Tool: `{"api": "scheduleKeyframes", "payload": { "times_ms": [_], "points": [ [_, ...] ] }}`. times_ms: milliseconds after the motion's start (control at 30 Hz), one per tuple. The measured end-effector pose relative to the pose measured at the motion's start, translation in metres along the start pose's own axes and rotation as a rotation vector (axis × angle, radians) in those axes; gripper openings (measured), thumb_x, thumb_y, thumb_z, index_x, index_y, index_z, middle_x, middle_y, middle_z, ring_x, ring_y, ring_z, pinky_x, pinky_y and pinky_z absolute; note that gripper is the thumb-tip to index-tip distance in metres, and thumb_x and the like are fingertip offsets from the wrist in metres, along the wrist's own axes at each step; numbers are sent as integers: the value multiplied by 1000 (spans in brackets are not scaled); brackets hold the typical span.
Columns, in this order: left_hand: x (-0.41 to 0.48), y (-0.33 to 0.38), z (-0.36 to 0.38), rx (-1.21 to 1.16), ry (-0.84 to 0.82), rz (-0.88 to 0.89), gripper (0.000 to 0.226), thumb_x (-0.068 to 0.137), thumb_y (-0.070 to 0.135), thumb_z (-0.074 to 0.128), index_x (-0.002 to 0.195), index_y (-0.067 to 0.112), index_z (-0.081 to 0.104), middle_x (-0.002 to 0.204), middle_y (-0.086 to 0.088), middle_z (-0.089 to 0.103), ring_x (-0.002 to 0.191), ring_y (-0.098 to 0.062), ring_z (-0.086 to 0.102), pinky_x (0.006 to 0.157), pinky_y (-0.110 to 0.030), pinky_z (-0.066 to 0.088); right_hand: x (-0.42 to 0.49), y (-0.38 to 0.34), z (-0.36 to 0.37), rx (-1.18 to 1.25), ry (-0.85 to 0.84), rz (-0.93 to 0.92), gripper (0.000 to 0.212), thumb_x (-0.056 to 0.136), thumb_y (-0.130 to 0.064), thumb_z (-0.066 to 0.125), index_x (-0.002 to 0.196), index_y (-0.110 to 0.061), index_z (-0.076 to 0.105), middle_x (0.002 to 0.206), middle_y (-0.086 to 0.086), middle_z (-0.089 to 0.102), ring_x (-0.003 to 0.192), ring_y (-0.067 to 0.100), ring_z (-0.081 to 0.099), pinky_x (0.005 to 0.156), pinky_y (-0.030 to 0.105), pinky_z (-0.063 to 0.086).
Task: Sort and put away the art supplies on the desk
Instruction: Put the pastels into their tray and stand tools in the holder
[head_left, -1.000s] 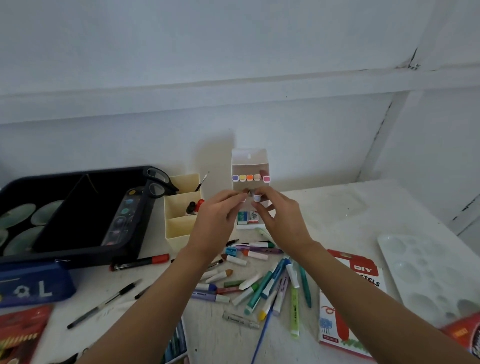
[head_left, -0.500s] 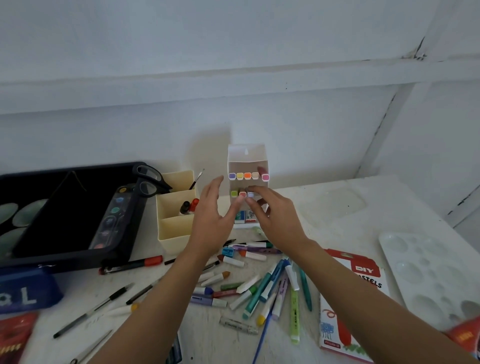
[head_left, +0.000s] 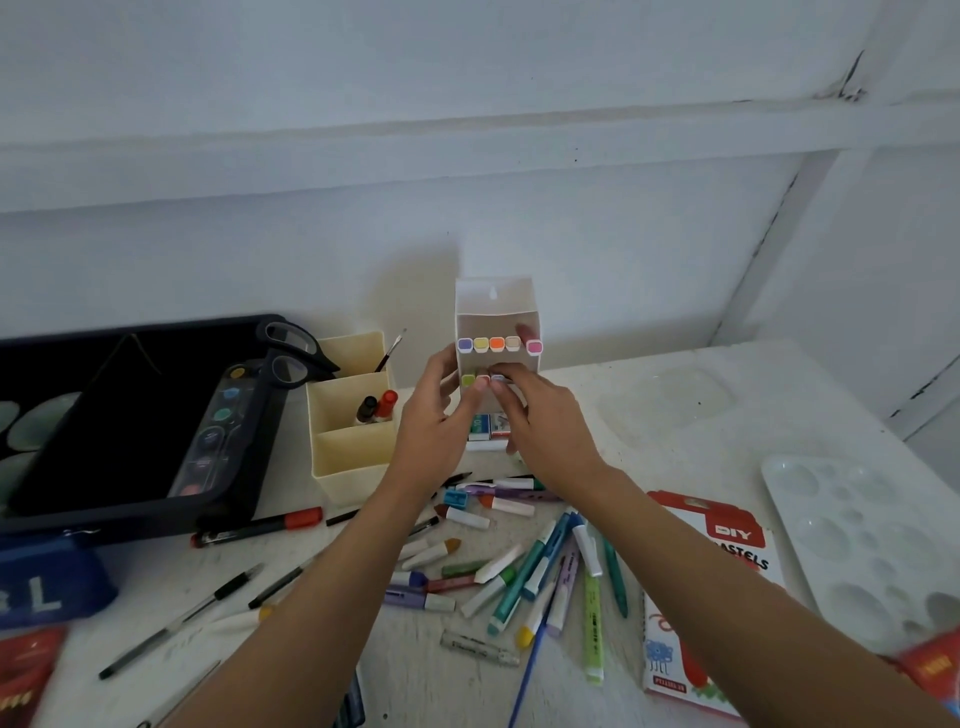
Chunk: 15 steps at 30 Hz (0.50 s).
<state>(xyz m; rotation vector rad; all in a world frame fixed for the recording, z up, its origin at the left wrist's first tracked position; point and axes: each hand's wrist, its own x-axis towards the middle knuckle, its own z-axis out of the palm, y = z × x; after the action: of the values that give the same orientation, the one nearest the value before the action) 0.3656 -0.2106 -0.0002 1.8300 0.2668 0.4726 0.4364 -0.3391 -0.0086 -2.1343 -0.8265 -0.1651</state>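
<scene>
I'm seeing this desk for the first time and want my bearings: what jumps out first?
An upright white marker box at the back centre of the desk, a row of coloured caps showing, with the left hand gripping its side and the right hand at a second row below. In front lies a loose heap of markers and pens; a black tray sits far left.

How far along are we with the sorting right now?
Done: five markers fill the back row of the box, and two stand in front. In hand: the left hand holds the box while the right hand seats a third marker. Left: the loose pile of markers and pens on the desk.
</scene>
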Motion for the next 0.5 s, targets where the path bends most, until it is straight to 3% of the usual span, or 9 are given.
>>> {"api": "scheduleKeyframes", "payload": {
  "times_ms": [167,400,500],
  "points": [
    [3,2,3,13,51,5,41,103,25,59,143,22,50,137,10,62,129,-12,57,111,-39,49,4,-1,3,-115,-4,-32,30,108,-33,38,130,-22,56,113,2,71,84,21,67,79,35,58],
    [1,4,0,31,58,-8,43,102,27,61,144,21,51,137,7,63,127,-11,58,111,-39,49,3,0,3,-125,-24,-16,34,107,-36,36,127,-20,58,112,3,71,84,20,67,76,23,48],
    [0,9,-2,19,33,-25,44,102,24,61,144,20,51,137,4,64,128,-14,59,111,-43,49,2,-2,2,-139,-28,-20,33,107,-36,35,127,-20,56,112,4,70,83,22,68,73,25,50]
  ]
}}
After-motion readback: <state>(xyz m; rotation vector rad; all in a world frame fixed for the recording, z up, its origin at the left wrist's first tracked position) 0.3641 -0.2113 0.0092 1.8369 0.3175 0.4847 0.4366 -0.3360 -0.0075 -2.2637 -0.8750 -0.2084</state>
